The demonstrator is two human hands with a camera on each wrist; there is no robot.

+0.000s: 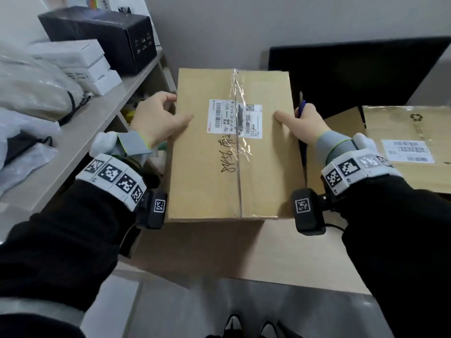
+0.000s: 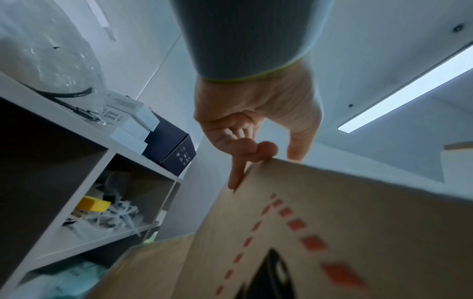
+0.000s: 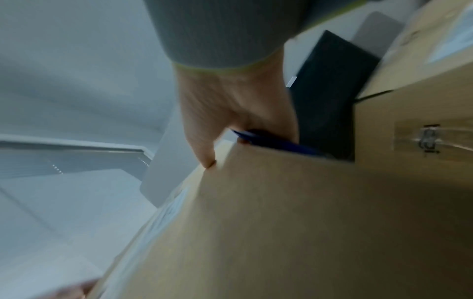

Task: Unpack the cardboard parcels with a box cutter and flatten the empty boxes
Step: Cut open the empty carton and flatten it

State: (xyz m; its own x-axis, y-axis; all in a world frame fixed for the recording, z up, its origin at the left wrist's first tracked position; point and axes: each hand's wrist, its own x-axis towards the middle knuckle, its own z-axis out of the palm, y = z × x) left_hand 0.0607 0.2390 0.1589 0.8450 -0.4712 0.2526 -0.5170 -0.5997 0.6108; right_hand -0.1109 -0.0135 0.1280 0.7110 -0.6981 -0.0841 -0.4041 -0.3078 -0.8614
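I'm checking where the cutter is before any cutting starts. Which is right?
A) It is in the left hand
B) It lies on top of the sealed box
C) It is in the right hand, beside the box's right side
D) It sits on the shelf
C: the blue box cutter sits in the right hand, whose thumb rests on the taped cardboard box.

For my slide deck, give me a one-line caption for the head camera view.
Both hands, left hand and right hand, grip a taped cardboard parcel by its sides, a blue box cutter in the right.
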